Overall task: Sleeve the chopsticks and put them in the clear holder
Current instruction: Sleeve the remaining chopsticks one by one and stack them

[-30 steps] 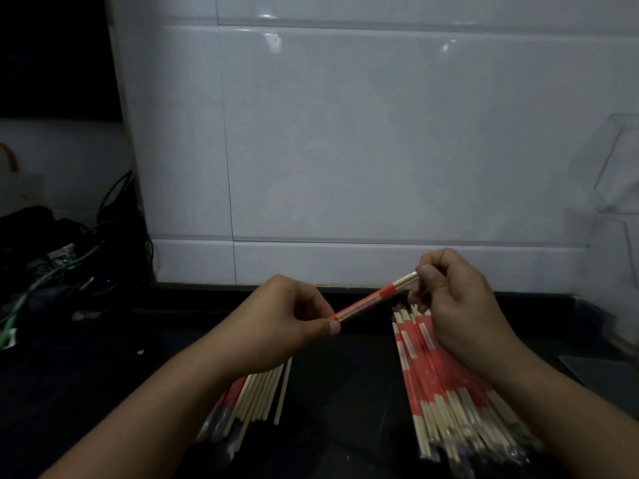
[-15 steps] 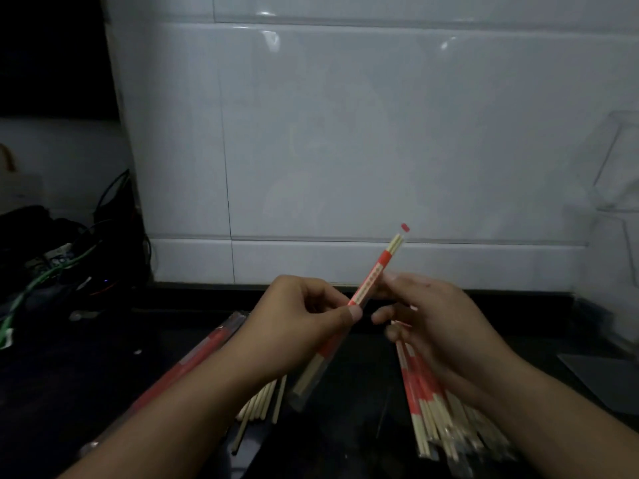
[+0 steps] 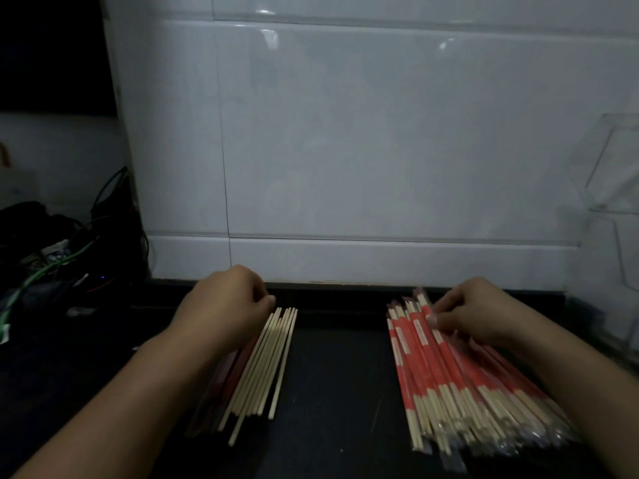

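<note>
Bare wooden chopsticks [image 3: 266, 368] lie in a loose row on the dark counter [image 3: 339, 392], left of centre. My left hand [image 3: 224, 302] hovers over their far ends with fingers curled; whether it pinches one is hidden. Red sleeves [image 3: 224, 378] lie beside and partly under that row, beneath my left forearm. On the right is a pile of red-sleeved chopsticks [image 3: 446, 375]. My right hand [image 3: 473, 312] rests on its far end and pinches one sleeved pair between thumb and fingers. The clear holder [image 3: 615, 188] stands at the far right against the wall.
A white tiled wall [image 3: 345, 133] rises right behind the counter. A dark heap of cables and gear [image 3: 58, 257] fills the left side. A strip of bare counter separates the two piles.
Both hands were raised together, working one sleeved pair. They have now moved apart and down: left to the bare chopsticks, right with the sleeved pair onto the right pile.
</note>
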Demonstrator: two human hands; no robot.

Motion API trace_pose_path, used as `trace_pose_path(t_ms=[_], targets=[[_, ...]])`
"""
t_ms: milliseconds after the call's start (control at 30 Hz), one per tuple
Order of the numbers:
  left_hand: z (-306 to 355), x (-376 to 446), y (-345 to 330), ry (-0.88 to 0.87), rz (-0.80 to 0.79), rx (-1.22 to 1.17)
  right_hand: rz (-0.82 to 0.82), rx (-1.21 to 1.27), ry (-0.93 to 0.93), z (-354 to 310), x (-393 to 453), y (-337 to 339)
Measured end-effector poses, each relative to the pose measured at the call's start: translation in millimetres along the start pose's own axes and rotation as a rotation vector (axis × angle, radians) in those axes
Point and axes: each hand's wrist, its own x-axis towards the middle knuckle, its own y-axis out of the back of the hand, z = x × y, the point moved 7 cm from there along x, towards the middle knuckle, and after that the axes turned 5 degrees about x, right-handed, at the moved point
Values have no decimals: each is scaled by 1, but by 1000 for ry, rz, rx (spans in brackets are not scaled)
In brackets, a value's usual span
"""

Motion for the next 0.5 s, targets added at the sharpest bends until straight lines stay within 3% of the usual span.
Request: trace_pose_path(t_ms=[200,333,433,500], targets=[[-21,1,-13,94,-140,168,127,-202,70,-4,3,-1],[-26,-1,-16,122,-207,230,270,-213,346,-43,-21,-7],[-27,-2,-18,122,-228,278,133,-218,682,-81,-63,-50],[-29,-4,-20,125,-248,283,-131,-260,849,-98,-93,-94]])
